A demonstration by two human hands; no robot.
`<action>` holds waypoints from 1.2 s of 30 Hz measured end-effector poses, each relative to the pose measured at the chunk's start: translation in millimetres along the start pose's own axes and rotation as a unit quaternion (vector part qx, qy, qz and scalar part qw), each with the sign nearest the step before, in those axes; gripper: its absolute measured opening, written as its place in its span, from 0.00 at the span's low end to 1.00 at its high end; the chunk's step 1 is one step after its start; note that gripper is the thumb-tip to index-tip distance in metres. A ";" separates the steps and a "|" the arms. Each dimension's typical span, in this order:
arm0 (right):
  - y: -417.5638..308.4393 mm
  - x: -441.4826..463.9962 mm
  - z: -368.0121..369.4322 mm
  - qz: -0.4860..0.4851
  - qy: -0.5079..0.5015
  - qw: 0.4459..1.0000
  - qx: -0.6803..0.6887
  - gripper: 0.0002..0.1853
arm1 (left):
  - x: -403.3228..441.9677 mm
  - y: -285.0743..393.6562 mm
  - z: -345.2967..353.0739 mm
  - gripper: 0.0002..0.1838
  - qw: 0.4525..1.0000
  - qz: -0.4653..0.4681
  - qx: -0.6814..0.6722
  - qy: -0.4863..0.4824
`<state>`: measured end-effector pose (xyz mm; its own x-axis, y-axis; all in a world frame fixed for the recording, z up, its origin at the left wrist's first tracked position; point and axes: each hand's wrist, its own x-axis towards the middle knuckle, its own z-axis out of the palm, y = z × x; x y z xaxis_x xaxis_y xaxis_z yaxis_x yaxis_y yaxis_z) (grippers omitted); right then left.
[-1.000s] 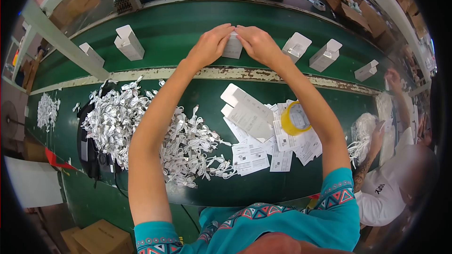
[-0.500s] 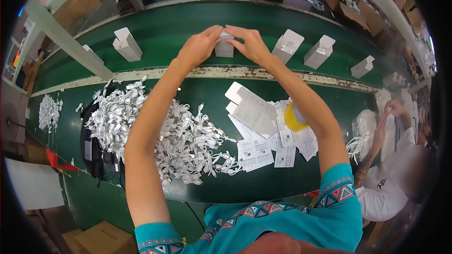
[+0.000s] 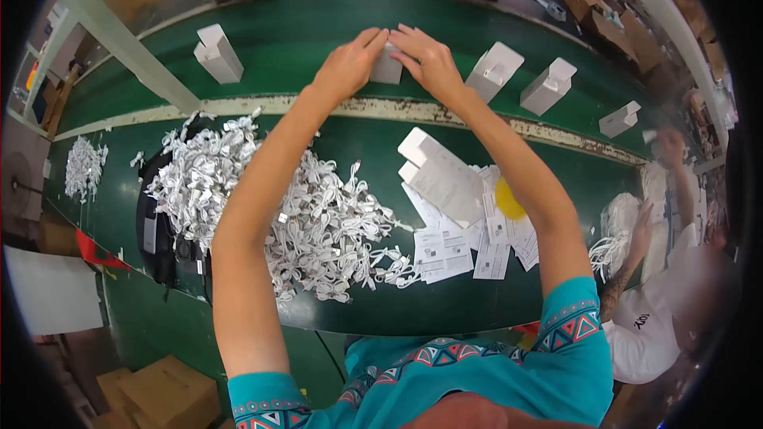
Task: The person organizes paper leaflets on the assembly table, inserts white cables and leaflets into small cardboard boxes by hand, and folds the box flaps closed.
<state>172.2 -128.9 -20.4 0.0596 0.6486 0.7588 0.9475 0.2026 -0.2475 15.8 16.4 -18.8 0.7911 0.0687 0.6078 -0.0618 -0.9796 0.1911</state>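
Note:
On the green conveyor belt, a small white box stands upright between my hands. My left hand has its fingers bent over the box's top left edge. From the other side, my right hand grips the top right, fingers over the upper edge and thumb at the front. My fingers hide most of the top. Nearer to me, a white carton with raised flaps lies on printed leaflets. A heap of coiled white cables spreads below my left forearm.
Open white boxes stand along the belt, one at left and several at right. A yellow tape roll sits beside my right forearm. A black bag lies under the cables. A co-worker works at right; a metal post rises at left.
Both my hands stay at the white box, the right fingers shifting slightly over its top. The co-worker's hands have separated, one reaching towards the belt. The whole view has tilted a little.

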 end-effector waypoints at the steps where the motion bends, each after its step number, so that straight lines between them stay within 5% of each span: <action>1: 2.0 -2.0 6.9 -0.040 0.015 0.999 -0.028 0.18 | -5.0 -4.8 1.0 0.23 1.000 0.002 0.012 -0.014; 5: -6.9 0.8 23.1 -0.074 0.023 0.995 -0.059 0.18 | -17.5 -17.7 -5.4 0.27 0.999 0.022 0.048 -0.002; 12: -2.1 10.1 -2.1 0.050 -0.058 0.996 0.053 0.20 | 7.3 -9.9 -23.9 0.29 0.997 -0.030 0.006 -0.074; 14: -2.8 7.2 -2.4 0.037 -0.053 0.997 0.043 0.20 | 4.5 -11.8 -17.0 0.27 0.999 -0.031 0.016 -0.010; 18: -11.9 7.5 6.4 -0.005 -0.019 1.000 0.009 0.20 | 0.2 -2.3 -26.8 0.29 0.991 -0.085 0.049 -0.088; 27: -27.0 14.7 30.7 -0.085 -0.059 0.990 -0.097 0.16 | -32.8 -24.3 -26.6 0.38 0.974 -0.018 0.197 -0.107; 36: -65.5 14.1 -25.7 0.071 -0.076 0.995 0.002 0.22 | -11.1 3.0 -49.2 0.26 0.991 -0.093 0.091 -0.032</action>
<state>119.0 -151.9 22.0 0.1436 0.7738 0.6169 0.9317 0.1045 -0.3479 -23.2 21.9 12.9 0.8159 0.2452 0.5237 0.1949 -0.9693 0.1502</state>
